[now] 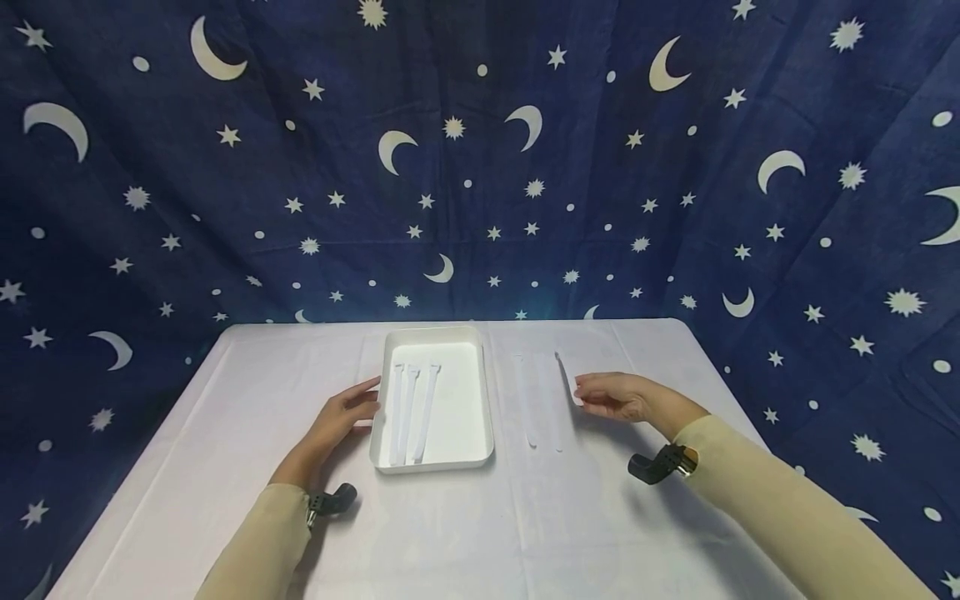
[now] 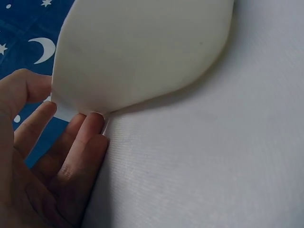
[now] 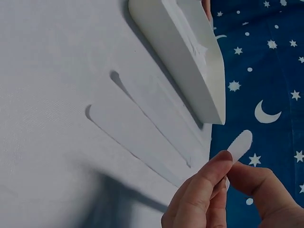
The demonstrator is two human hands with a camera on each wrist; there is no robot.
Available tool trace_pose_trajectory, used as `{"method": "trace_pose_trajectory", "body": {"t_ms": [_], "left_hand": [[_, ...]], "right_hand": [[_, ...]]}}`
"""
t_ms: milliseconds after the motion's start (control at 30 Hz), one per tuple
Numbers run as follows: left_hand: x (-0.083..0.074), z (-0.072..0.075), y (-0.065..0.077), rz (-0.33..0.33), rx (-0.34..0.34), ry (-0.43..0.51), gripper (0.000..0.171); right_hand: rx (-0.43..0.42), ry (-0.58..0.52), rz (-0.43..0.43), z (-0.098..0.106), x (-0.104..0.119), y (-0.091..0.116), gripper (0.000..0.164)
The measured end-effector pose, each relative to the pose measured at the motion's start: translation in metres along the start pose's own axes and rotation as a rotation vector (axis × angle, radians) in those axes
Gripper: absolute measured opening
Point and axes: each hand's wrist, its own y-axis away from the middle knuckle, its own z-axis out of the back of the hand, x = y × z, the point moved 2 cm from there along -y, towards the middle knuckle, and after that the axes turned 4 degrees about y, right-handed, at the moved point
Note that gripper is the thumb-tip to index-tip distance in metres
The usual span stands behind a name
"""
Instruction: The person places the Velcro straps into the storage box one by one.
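In the head view, my right hand (image 1: 611, 396) pinches a white plastic knife (image 1: 567, 379) near its rounded end, tilted up over the right of the table. Thumb and fingers grip it in the right wrist view, where the knife's rounded tip (image 3: 243, 142) with a toothed edge sticks out. Two more white knives, a left one (image 1: 527, 404) and a right one (image 1: 555, 408), lie side by side on the cloth. My left hand (image 1: 348, 410) rests with loosely spread fingers at the left wall of a white tray (image 1: 461, 417). Three white knives (image 1: 408, 412) lie in that tray.
A white cloth (image 1: 450, 533) covers the table. Behind it hangs a dark blue curtain (image 1: 480, 158) with moons and stars. A black wrist camera sits on each forearm, the left one (image 1: 333, 500) close above the cloth.
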Motion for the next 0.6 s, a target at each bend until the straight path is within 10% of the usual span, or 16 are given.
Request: {"method": "trace_pose_trajectory", "body": {"t_ms": [600], "left_hand": [[-0.003,-0.001,0.000,0.017,-0.014,-0.041,0.061]], "right_hand": [[0.065,0.036,0.053,-0.028,0.011,0.016,0.047]]}}
